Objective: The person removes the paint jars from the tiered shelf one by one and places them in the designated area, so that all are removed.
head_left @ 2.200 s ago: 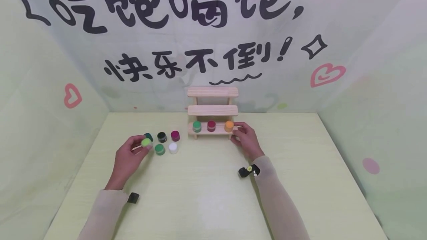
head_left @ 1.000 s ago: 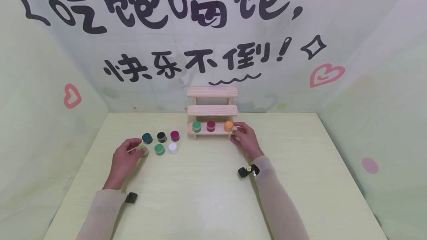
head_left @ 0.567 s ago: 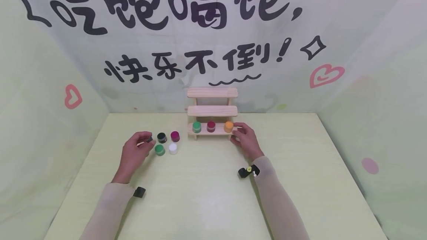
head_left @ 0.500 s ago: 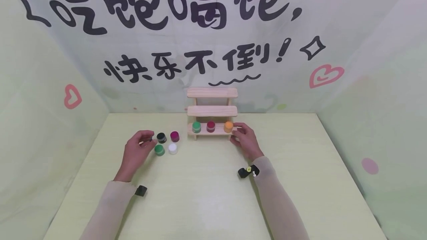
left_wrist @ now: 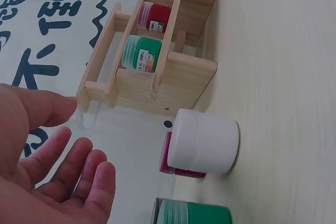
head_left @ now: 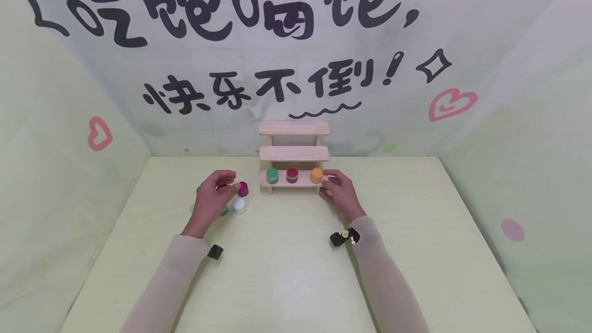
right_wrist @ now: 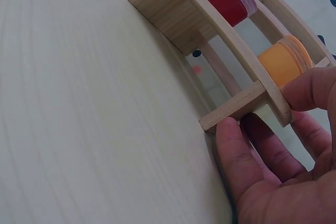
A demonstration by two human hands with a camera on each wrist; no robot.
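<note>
Biggest thing first: a pale cloth backdrop [head_left: 296, 53] with chunky black lettering, then the light wooden table [head_left: 287, 261] in front of it. At the far middle of the table there's a little three-step wooden stand [head_left: 294, 153]. The right hand [head_left: 342, 197] has its grip on the right end of the bottom shelf, thumb up by the jar there and fingers tucked under, so it looks like it's steadying the thing. The left hand [head_left: 214, 204] hovers over the loose jars left of the stand, grip released, nothing in it.

Smallest stuff is the jars. Bottom shelf, left to right: green jar [head_left: 272, 176], red jar [head_left: 292, 175], orange jar [head_left: 316, 176]. On the table, the magenta jar [head_left: 243, 189] and white jar [head_left: 240, 206] sit nearest the stand, plus a second green one [left_wrist: 207, 214], partly hidden by the hand in the head view.

My read: it's the pick-a-jar step. Next move probably calls for pinching the magenta one without bumping the white one just beside it.
</note>
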